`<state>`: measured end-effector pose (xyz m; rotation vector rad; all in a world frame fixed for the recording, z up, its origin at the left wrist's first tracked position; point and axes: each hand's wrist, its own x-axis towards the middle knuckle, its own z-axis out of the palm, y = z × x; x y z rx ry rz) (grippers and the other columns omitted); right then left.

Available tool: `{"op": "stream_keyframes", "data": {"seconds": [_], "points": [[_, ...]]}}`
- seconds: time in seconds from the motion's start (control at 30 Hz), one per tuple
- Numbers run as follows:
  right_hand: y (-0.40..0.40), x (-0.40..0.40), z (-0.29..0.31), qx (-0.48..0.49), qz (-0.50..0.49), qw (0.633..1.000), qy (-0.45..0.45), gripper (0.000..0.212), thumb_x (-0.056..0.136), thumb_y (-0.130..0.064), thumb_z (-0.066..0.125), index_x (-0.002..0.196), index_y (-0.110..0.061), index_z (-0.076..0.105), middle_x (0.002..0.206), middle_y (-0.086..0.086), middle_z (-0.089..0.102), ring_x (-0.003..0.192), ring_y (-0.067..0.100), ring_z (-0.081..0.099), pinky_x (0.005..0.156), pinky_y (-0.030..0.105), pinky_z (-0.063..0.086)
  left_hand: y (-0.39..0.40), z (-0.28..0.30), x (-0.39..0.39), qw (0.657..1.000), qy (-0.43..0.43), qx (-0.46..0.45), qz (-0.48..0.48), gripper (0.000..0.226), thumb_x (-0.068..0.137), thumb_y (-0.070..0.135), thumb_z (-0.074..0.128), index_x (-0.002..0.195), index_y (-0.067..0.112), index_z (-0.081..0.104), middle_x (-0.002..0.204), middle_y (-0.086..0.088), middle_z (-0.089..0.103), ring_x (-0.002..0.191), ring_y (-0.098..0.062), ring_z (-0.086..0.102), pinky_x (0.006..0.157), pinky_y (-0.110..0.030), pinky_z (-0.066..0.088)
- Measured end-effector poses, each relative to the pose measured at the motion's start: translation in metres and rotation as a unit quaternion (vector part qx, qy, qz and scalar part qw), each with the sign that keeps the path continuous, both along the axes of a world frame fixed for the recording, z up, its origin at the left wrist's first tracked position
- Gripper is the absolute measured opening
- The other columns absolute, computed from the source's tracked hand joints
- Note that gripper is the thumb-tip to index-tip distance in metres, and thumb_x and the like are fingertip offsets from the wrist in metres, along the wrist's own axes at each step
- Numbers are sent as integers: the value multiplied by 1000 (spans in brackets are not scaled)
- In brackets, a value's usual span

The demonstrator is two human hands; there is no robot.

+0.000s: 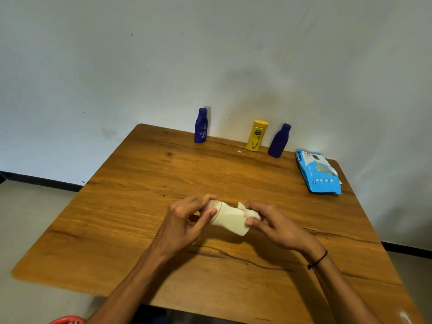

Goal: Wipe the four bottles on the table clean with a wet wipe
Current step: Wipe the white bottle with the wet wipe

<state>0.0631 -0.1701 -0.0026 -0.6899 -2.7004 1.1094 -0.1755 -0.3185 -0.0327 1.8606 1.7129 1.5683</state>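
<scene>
A cream-white bottle [230, 218] lies sideways above the middle of the wooden table [145, 206]. My left hand [184, 222] grips its cap end, thumb and fingers curled round it. My right hand [272, 222] pinches a crumpled white wet wipe [251, 212] against the bottle's base end. At the table's far edge stand two dark blue bottles [201, 126] [279, 141] and between them a yellow bottle [257, 135], all upright.
A light blue pack of wet wipes [318, 173] lies at the far right of the table, near its edge. A white wall rises right behind the bottles. A red object [67, 320] shows at the bottom left, below the table.
</scene>
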Motion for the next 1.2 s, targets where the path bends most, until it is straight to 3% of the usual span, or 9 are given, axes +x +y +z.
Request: {"op": "stream_keyframes", "data": {"seconds": [0.23, 0.43, 0.57, 0.8, 0.9, 1.0, 1.07, 1.13, 1.2], "points": [[-16, -3, -14, 13, -141, 983, 117, 41, 104, -54, 46, 120, -23, 67, 105, -9, 72, 95, 8, 68, 70, 42, 59, 6, 6, 1, 998, -40, 11, 39, 29, 96, 13, 75, 124, 12, 76, 119, 8, 75, 100, -4, 71, 63, -23, 63], [-27, -19, -19, -186, -153, 946, 216, 42, 98, -39, 64, 136, -23, 65, 124, 4, 69, 103, 30, 67, 79, 48, 58, 3, 3, 7, 995, -77, -14, 59, 30, 96, 20, 73, 125, 15, 76, 117, 7, 76, 98, -6, 71, 59, -24, 63], [-17, -16, 1, -238, -96, 958, 127, 33, 98, -8, 67, 128, -20, 67, 115, 4, 72, 101, 17, 68, 84, 37, 57, 3, 6, 1, 996, -69, -38, 42, 29, 95, 18, 76, 124, 17, 77, 116, 13, 76, 98, -6, 73, 61, -32, 65], [-15, -36, 22, -92, 15, 993, -70, 46, 92, -50, 70, 131, -29, 62, 115, -4, 70, 101, 15, 67, 89, 51, 57, 7, 16, 6, 997, -15, -62, -43, 29, 97, 19, 75, 126, 16, 76, 119, 11, 76, 106, 0, 71, 71, -33, 64], [-16, -41, 23, -68, 35, 992, -96, 61, 92, -52, 70, 145, -35, 46, 126, -8, 62, 107, 14, 63, 92, 49, 57, 7, 15, 5, 995, 4, -64, -73, 31, 97, 20, 74, 128, 19, 75, 116, 8, 77, 104, -3, 72, 70, -36, 63], [-18, -42, 24, -121, -6, 990, -78, 66, 87, -52, 77, 140, -35, 41, 127, -9, 57, 109, 15, 62, 91, 48, 59, 4, 16, 1, 994, 0, -61, -91, 33, 98, 23, 74, 131, 19, 73, 119, 5, 76, 108, -6, 71, 74, -37, 64], [-19, -39, 26, -112, -38, 989, -85, 75, 76, -69, 76, 134, -33, 46, 121, -8, 60, 102, 17, 64, 86, 48, 60, 2, 17, -2, 993, -20, -52, -105, 32, 98, 22, 73, 129, 16, 73, 122, 5, 75, 111, -8, 71, 76, -35, 64], [-19, -34, 25, -99, -15, 991, -91, 70, 77, -78, 68, 126, -30, 57, 110, -2, 67, 95, 22, 67, 81, 53, 59, 1, 19, -5, 992, -28, -41, -116, 29, 98, 18, 72, 126, 13, 74, 122, 6, 74, 112, -9, 71, 80, -29, 63], [-22, -31, 20, -130, 45, 987, -79, 46, 93, -61, 66, 118, -21, 65, 102, 8, 71, 90, 32, 67, 80, 59, 55, -1, 19, -5, 991, -34, -33, -128, 27, 97, 13, 72, 123, 10, 75, 121, 6, 74, 112, -11, 71, 81, -23, 60]]}}
